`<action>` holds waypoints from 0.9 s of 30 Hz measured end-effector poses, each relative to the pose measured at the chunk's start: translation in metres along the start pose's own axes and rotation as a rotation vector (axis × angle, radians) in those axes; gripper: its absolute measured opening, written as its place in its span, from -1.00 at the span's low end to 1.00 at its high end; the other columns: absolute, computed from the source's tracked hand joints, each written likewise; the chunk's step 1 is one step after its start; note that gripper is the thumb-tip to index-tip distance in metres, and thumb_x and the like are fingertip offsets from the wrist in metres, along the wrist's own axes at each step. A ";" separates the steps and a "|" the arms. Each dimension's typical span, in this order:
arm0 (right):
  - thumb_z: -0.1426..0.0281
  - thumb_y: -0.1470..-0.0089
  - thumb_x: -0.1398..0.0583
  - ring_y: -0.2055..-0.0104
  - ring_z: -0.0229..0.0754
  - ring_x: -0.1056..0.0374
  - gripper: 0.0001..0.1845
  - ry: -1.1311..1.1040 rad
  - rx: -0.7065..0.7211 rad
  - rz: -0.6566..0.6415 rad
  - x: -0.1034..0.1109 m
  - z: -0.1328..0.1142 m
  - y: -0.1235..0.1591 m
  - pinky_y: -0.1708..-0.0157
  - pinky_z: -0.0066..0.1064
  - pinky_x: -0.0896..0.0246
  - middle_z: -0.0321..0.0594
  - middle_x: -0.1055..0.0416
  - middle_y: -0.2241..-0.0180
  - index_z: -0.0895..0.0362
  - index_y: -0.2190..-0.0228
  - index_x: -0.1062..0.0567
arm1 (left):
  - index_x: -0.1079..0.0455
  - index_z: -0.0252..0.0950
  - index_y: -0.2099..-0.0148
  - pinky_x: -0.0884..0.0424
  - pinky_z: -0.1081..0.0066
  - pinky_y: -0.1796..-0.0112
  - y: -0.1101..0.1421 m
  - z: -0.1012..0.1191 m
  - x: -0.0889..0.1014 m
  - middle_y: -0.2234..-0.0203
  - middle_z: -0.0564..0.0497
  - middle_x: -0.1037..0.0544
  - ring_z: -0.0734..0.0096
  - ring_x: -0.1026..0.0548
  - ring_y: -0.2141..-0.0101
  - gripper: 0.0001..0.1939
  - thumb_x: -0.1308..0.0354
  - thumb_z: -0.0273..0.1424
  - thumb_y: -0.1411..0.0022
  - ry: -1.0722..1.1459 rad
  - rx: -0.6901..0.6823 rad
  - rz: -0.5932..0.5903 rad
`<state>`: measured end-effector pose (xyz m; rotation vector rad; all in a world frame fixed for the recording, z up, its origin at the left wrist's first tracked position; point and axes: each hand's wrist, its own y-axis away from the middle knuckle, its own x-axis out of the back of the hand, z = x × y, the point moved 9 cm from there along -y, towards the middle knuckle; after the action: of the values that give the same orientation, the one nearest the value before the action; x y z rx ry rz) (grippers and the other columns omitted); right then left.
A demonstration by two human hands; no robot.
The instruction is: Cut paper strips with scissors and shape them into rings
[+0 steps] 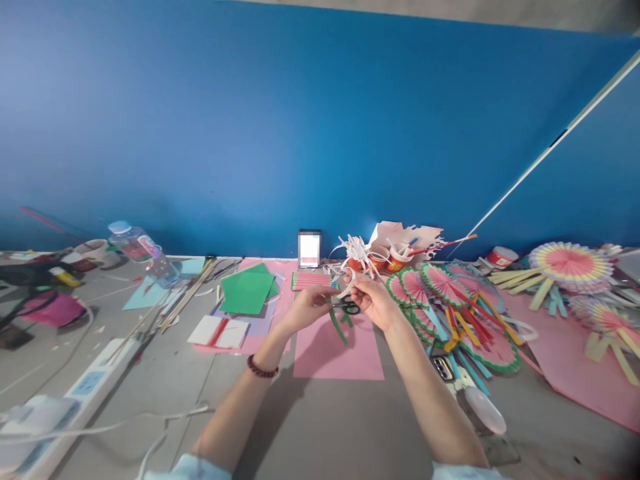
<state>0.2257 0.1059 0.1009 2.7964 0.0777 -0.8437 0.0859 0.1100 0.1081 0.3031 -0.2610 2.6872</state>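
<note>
My left hand (309,305) and my right hand (373,299) meet above a pink paper sheet (336,352) on the grey table (320,427). Both are closed in a pinch on a thin white paper strip (349,287) stretched between them. Green paper strips (339,325) hang down below the hands. Black-handled scissors (349,307) lie on the pink sheet just under the fingers. A beaded bracelet (261,369) circles my left wrist.
Round pink-and-green paper fans (453,303) with coloured strips lie right of the hands. Red cups (387,259), a phone (309,248), green paper (247,290), a plastic bottle (145,253), sticks (187,297) and a power strip (75,393) lie around. A blue wall (300,120) stands behind the table.
</note>
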 end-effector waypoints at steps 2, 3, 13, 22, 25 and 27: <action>0.45 0.26 -0.39 0.52 -0.40 -0.35 -0.68 -0.019 -0.009 0.015 0.001 0.001 -0.001 0.50 -0.57 -0.39 -0.27 -0.54 0.32 0.11 0.35 -0.52 | -0.52 -0.34 0.18 -0.41 0.38 0.30 0.000 0.000 -0.002 0.31 -0.10 -0.58 0.34 -0.49 0.36 -0.73 -0.24 -0.47 0.00 -0.012 0.007 -0.007; 0.44 0.27 -0.40 0.52 -0.39 -0.35 -0.68 -0.016 -0.009 0.018 0.001 0.002 -0.001 0.50 -0.57 -0.38 -0.27 -0.53 0.33 0.12 0.36 -0.51 | -0.52 -0.35 0.19 -0.41 0.38 0.31 0.000 0.000 -0.004 0.32 -0.11 -0.58 0.34 -0.49 0.36 -0.75 -0.24 -0.47 0.00 0.004 0.008 -0.020; 0.16 0.13 -0.30 0.45 -0.24 -0.30 -0.67 0.711 0.551 0.260 0.014 -0.036 0.004 0.50 -0.43 -0.22 -0.30 -0.36 0.47 0.09 0.42 -0.35 | -0.51 -0.33 0.24 -0.41 0.38 0.28 0.006 0.003 -0.019 0.39 -0.04 -0.59 0.38 -0.50 0.39 -0.73 -0.32 -0.41 0.07 0.348 0.168 -0.119; 0.32 -0.02 -0.20 0.25 -0.15 -0.40 -0.85 1.031 0.610 -0.137 -0.039 -0.030 0.023 0.26 -0.33 -0.32 -0.20 -0.46 0.32 0.09 0.32 -0.44 | -0.51 -0.33 0.24 -0.38 0.35 0.20 0.005 0.000 -0.012 0.37 -0.03 -0.59 0.36 -0.52 0.35 -0.65 -0.38 -0.33 0.13 0.484 0.209 -0.067; 0.34 -0.02 -0.19 0.27 -0.18 -0.42 -0.79 0.958 0.499 -0.201 -0.035 -0.016 0.015 0.24 -0.33 -0.34 -0.22 -0.47 0.29 0.09 0.23 -0.42 | -0.51 -0.34 0.22 -0.39 0.35 0.19 0.003 -0.001 -0.008 0.35 -0.04 -0.60 0.36 -0.52 0.34 -0.63 -0.38 -0.29 0.12 0.474 0.195 -0.051; 0.35 -0.02 -0.19 0.27 -0.18 -0.42 -0.79 0.941 0.464 -0.225 -0.034 -0.009 0.012 0.23 -0.33 -0.33 -0.22 -0.48 0.31 0.10 0.23 -0.43 | -0.51 -0.34 0.23 -0.40 0.35 0.20 0.003 -0.002 -0.005 0.35 -0.04 -0.60 0.35 -0.53 0.34 -0.63 -0.39 -0.28 0.12 0.461 0.193 -0.028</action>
<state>0.2040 0.0969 0.1292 3.3913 0.3863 0.5682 0.0889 0.1055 0.1046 -0.2577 0.1399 2.6636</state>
